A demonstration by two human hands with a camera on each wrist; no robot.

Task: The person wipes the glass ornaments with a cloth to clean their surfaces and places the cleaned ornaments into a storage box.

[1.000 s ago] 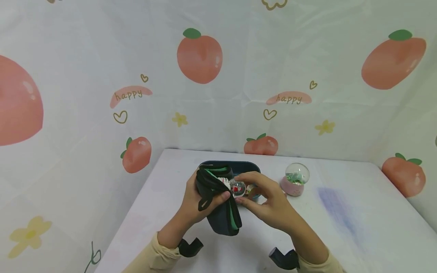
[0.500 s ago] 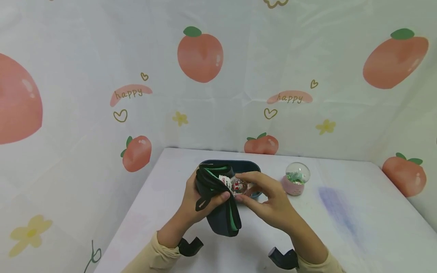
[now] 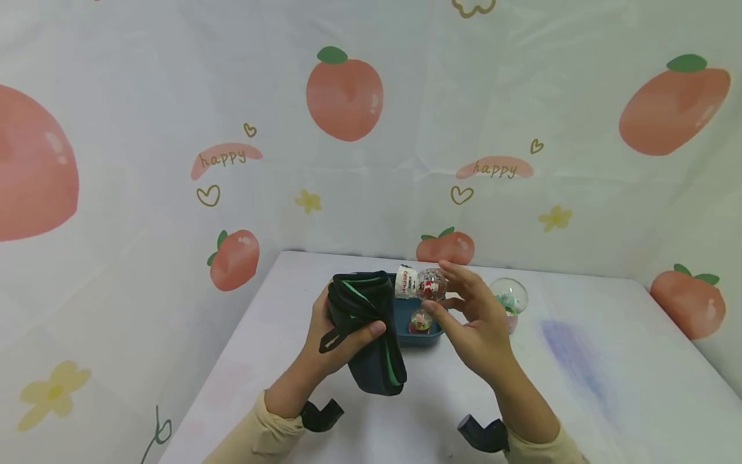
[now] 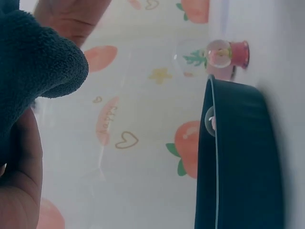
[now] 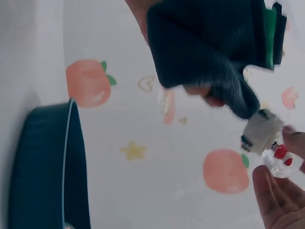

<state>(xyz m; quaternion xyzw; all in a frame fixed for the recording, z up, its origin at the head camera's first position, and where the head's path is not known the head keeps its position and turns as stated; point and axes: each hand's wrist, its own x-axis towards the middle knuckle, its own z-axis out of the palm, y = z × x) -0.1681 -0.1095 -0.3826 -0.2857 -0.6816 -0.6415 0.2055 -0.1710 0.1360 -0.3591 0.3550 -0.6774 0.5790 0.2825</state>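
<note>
My left hand (image 3: 324, 338) grips a folded dark towel (image 3: 371, 354) with green edging and a hanging loop, thumb across its front. To its right, my right hand (image 3: 481, 328) pinches a small snow globe (image 3: 431, 284) by its glass ball. This globe lies sideways, its white lettered base (image 3: 406, 282) toward the towel and a red figure inside. In the right wrist view the towel (image 5: 205, 47) hangs just beside the white base (image 5: 262, 131). Below the hands, another small snow globe (image 3: 420, 321) with a pinkish base stands in the dark blue tray (image 3: 417, 339).
A larger pink-based snow globe (image 3: 510, 296) stands right of the tray, partly behind my right hand. The left wrist view shows a small red-pink-based globe (image 4: 239, 54) near it, outside the tray (image 4: 248, 157). A peach-printed cloth backdrop (image 3: 371, 193) rises behind the white table (image 3: 580, 386).
The right hand has drawn the white-based globe out of the towel's fold and raised it up and right. The towel has shifted slightly left, and the small globe in the tray now shows clearly.
</note>
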